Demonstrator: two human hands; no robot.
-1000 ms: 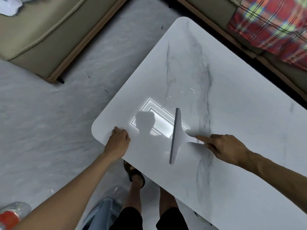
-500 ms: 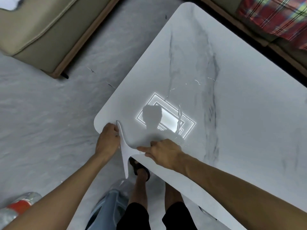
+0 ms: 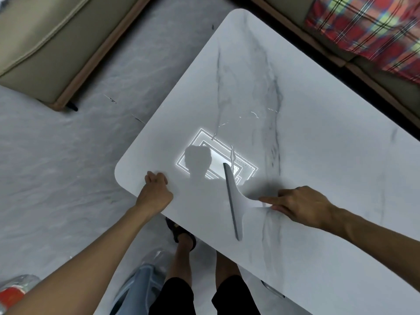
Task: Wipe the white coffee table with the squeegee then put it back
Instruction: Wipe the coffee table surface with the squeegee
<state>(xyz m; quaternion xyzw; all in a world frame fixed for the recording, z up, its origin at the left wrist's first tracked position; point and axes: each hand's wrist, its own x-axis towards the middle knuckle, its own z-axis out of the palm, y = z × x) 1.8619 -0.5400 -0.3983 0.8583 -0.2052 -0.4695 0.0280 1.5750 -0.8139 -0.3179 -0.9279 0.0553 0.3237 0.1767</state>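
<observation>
A white marble coffee table fills the middle and right of the head view. A white squeegee with a long dark blade lies flat on its near end, blade running front to back. My right hand grips its handle, index finger stretched along it. My left hand is curled over the table's near left edge. Thin streaks of water glint on the tabletop beyond the blade, near a bright reflection of a ceiling light.
A beige sofa stands at the far left and another with a red plaid blanket at the far right. My legs and a sandalled foot are below the table edge. Plastic-wrapped items lie on the grey floor at bottom left.
The squeegee swept left to the table's near edge beside my left hand, then came back right onto the tabletop. My left hand stayed on the edge.
</observation>
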